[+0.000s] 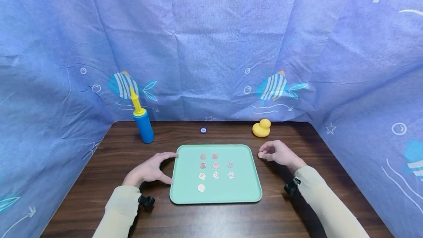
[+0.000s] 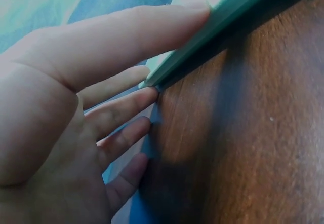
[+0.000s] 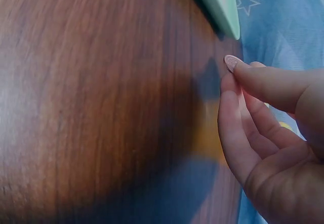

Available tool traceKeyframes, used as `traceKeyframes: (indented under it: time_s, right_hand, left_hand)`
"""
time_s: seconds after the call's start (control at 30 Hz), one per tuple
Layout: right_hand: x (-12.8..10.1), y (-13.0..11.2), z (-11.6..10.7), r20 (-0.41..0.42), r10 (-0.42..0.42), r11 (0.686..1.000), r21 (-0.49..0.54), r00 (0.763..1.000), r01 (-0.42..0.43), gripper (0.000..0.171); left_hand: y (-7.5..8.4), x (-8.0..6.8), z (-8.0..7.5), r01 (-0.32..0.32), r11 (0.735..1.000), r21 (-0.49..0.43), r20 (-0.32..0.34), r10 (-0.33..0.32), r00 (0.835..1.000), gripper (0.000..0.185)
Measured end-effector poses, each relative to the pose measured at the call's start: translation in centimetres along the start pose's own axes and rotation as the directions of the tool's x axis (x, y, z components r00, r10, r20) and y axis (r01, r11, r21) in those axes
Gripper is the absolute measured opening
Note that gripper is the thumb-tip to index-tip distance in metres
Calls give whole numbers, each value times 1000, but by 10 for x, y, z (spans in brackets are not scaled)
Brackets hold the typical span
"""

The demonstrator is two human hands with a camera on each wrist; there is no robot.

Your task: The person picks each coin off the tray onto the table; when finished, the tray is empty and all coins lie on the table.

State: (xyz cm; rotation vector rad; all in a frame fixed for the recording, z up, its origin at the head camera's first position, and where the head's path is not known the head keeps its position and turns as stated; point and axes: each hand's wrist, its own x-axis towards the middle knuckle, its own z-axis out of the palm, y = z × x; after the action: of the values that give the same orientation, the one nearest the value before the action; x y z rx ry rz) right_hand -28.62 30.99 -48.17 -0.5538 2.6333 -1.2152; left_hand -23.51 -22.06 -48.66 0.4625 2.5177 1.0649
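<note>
A mint-green tray [image 1: 244,190] lies on the wooden table with several coins [image 1: 215,165] set in rows on it. My left hand [image 1: 169,168] rests at the tray's left side with straight, spread fingers. In the left wrist view its thumb [image 2: 152,26] lies along the tray's rim [image 2: 228,16] and it holds nothing. Just off the tray's upper right corner, my right hand [image 1: 266,153] pinches a single coin [image 1: 260,155] between thumb and fingertips. The right wrist view shows that coin [image 3: 232,62] edge-on above the table, near the tray's corner [image 3: 220,1].
A blue hand pump [image 1: 143,126] with a yellow handle stands at the back left. A yellow rubber duck [image 1: 261,127] sits at the back right, and a small round purple chip [image 1: 203,130] lies behind the tray. Blue fish-print cloth walls the table on three sides.
</note>
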Motion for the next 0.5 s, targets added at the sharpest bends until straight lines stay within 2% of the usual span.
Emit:
traceKeyframes:
  time_s: [0.07, 0.27, 0.5]
  right_hand:
    - [1, 3, 1, -10, 7, 1000, -4, 1000, -7, 11]
    - [5, 7, 6, -42, -10, 998, -62, 999, 7, 10]
    - [9, 4, 9, -72, -25, 982, -190, 997, 11, 10]
  left_hand:
    - [1, 0, 0, 12, 1000, -7, 0, -12, 1000, 96]
    - [-1, 1, 0, -13, 1000, -10, 9, 13, 1000, 97]
    - [-2, 1, 1, -8, 999, -33, 6, 8, 1000, 98]
